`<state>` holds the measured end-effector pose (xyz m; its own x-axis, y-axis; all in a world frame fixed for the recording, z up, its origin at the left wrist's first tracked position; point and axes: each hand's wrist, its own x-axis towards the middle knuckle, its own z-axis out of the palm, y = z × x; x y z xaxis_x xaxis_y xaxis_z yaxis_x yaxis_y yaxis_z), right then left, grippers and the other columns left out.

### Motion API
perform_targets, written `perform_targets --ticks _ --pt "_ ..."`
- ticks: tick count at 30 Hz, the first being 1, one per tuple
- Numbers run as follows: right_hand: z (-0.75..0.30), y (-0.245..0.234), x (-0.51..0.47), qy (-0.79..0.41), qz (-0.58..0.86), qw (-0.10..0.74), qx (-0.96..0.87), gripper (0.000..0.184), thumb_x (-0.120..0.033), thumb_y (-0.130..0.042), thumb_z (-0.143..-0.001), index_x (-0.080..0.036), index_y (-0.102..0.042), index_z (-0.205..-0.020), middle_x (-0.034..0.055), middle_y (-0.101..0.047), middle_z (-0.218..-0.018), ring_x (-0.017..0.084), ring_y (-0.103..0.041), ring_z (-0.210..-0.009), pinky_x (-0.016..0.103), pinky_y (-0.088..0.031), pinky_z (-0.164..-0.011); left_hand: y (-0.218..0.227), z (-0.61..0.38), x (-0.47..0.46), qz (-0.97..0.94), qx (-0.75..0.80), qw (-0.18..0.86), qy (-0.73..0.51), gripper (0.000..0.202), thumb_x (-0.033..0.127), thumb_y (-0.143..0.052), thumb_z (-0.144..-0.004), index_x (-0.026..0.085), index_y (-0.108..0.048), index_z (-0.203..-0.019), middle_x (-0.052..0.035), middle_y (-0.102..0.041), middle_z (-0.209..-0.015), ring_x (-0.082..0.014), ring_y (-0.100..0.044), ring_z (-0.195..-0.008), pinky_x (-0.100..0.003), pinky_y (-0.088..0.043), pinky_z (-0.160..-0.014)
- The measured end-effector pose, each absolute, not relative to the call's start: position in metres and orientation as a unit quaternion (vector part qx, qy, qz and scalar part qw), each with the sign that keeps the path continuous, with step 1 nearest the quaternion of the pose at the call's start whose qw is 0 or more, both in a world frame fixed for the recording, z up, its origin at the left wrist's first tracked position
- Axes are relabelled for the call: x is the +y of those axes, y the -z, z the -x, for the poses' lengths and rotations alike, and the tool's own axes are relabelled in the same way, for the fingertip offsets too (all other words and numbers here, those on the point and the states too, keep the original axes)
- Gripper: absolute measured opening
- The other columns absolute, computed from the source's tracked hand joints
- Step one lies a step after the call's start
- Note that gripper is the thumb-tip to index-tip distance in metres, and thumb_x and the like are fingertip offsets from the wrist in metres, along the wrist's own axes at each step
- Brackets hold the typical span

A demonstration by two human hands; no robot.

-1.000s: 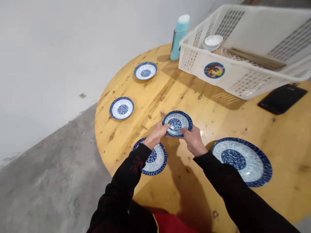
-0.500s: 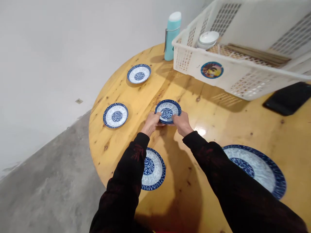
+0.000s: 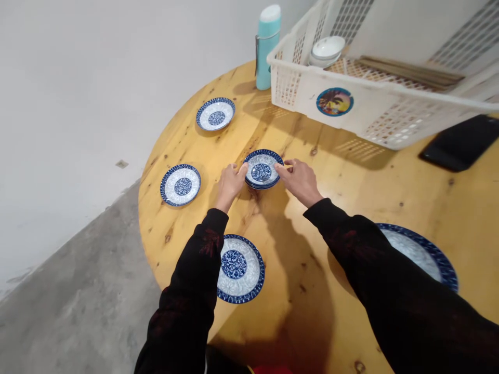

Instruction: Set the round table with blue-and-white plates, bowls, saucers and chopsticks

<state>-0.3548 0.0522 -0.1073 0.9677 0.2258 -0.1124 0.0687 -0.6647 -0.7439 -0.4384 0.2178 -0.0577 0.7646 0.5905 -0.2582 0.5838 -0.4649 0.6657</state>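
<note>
A small stack of blue-and-white patterned plates sits low over or on the round wooden table; whether it touches the wood is unclear. My left hand grips its left rim with curled fingers. My right hand holds the right rim between thumb and fingers. Both arms are in black sleeves. Single matching small plates lie at the far left, at the left edge and near me under my left forearm.
A large blue-and-white plate lies partly hidden behind my right arm. At the back stands a white plastic basket holding white bowls and chopsticks. A teal bottle stands beside it. A black flat device lies at the right.
Both hands have carried the stack of small plates away from me toward the table's middle and lowered it. The view has shifted forward with them.
</note>
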Motion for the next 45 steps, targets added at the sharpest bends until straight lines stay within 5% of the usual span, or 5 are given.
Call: perform_targets --ticks 12,23,26,30,45 --pt "0.363 0.068 0.063 -0.072 0.949 0.271 -0.142 0.035 -0.026 -0.047 -0.095 -0.009 -0.062 -0.122 0.0202 -0.071 -0.11 0.037 -0.064 -0.107 0.049 -0.047 -0.094 0.038 0.422 0.207 -0.951 0.277 0.138 0.018 0.039 0.026 -0.049 -0.095 0.02 -0.064 -0.131 -0.0146 -0.072 -0.124 -0.0325 -0.065 -0.117 -0.04 -0.047 -0.097" --pt "0.365 0.035 0.023 -0.038 0.919 0.374 -0.119 0.018 -0.021 -0.047 -0.087 -0.018 -0.064 -0.095 0.0106 -0.069 -0.087 0.029 -0.063 -0.09 0.04 -0.049 -0.08 -0.004 0.439 0.179 -0.95 0.22 0.204 -0.092 0.036 0.028 -0.051 -0.094 0.019 -0.065 -0.127 -0.0086 -0.074 -0.095 -0.0277 -0.069 -0.098 -0.038 -0.05 -0.09" --pt "0.376 0.026 -0.02 -0.03 0.899 0.409 -0.155 0.01 -0.019 -0.05 -0.081 -0.021 -0.056 -0.073 0.0048 -0.055 -0.066 0.023 -0.056 -0.074 0.034 -0.046 -0.068 -0.008 0.455 0.152 -0.944 0.177 0.255 -0.113 0.034 0.034 -0.053 -0.096 0.019 -0.062 -0.125 -0.0054 -0.073 -0.093 -0.0234 -0.069 -0.095 -0.033 -0.05 -0.086" --pt "0.41 0.011 -0.089 -0.015 0.884 0.436 -0.168 0.028 -0.016 -0.052 -0.077 -0.025 -0.034 -0.057 -0.0012 -0.032 -0.055 0.016 -0.039 -0.058 0.03 -0.036 -0.056 -0.009 0.482 0.097 -0.934 0.119 0.319 -0.109 0.036 0.037 -0.049 -0.1 0.021 -0.06 -0.13 -0.0018 -0.071 -0.083 -0.0186 -0.068 -0.085 -0.029 -0.05 -0.083" --pt "0.429 0.036 -0.263 -0.121 0.882 0.389 -0.236 0.036 -0.025 -0.052 -0.078 -0.024 -0.023 -0.056 -0.0022 -0.027 -0.054 0.013 -0.03 -0.051 0.032 -0.022 -0.053 0.029 0.528 -0.067 -0.911 0.177 0.371 0.033 0.041 0.027 -0.047 -0.097 0.022 -0.063 -0.134 -0.0002 -0.073 -0.08 -0.0167 -0.066 -0.078 -0.027 -0.046 -0.076"
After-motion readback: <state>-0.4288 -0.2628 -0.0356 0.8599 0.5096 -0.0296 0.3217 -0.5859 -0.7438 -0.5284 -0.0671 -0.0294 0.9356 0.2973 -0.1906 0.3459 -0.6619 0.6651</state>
